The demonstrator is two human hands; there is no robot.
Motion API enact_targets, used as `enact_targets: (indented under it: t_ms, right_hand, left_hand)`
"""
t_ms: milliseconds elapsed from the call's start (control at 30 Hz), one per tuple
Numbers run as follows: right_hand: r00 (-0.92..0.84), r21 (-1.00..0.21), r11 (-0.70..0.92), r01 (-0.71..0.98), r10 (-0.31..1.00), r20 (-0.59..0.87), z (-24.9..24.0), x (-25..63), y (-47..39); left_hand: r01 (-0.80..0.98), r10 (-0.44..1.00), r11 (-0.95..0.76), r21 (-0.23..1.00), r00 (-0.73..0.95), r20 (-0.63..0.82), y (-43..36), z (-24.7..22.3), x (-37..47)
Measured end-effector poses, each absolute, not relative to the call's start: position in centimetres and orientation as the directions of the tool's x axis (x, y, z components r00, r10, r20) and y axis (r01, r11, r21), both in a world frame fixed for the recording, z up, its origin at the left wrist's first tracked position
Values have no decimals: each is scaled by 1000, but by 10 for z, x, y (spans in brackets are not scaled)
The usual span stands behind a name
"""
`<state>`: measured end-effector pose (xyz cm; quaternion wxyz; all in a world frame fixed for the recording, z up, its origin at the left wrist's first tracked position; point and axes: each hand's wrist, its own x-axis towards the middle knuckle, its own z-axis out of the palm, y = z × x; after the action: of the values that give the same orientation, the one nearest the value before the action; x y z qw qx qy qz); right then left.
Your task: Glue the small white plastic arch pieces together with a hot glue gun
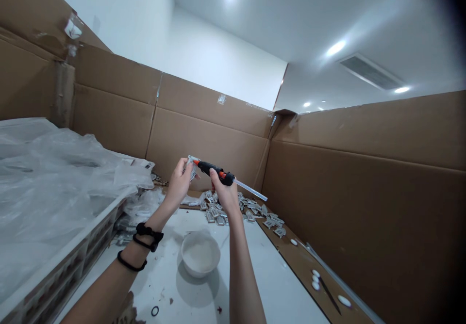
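Observation:
My right hand (pixel 226 194) is closed around a black and orange hot glue gun (pixel 211 170), with a long clear glue stick (pixel 251 190) poking out of its back end. The gun's orange nozzle meets or almost meets a small grey frame-like part (pixel 192 172). Pinched in the fingers of my left hand (pixel 180 181), that part is held up above the table. Behind my right wrist lies a pile of similar grey parts (pixel 214 212). Below both hands stands a white bowl (pixel 201 254), its inside pale.
Cardboard walls (pixel 204 139) surround the white table (pixel 163 256). Clear plastic bags (pixel 73 169) cover a white crate (pixel 73 246) at left. White oval pieces (pixel 315 279) and a thin dark blade-like tool (pixel 330 296) lie right. A black ring (pixel 155 311) sits near the front.

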<state>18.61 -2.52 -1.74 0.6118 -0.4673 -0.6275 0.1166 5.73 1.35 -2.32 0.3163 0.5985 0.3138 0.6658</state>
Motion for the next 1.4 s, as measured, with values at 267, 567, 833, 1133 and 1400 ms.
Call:
enact_targets:
  t_ms: [267,567,833,1133,1400]
  right_hand:
    - [178,-709,541,453,724,666,-16,186,-27]
    - [203,-733,507,452,742,639,-15,188,-29]
    - [198,-728,500,470,744,638,-15,189,-29]
    - [215,-653,516,554,670,711,-19,187,-22]
    - [393,-672,386,632,587,708,-17,194,-18]
  left_hand:
    - [-42,796,-604,796,-85,599,14,-26,58]
    - [-57,807,-589,806,-90,583,10,-23,59]
    - [-30,798,-601,799,-89,596,14,-25,59]
    - [-27,808,-587,809,-78,584,20,-30,62]
    - [45,798,-587,808,-131,588,20,-29,60]
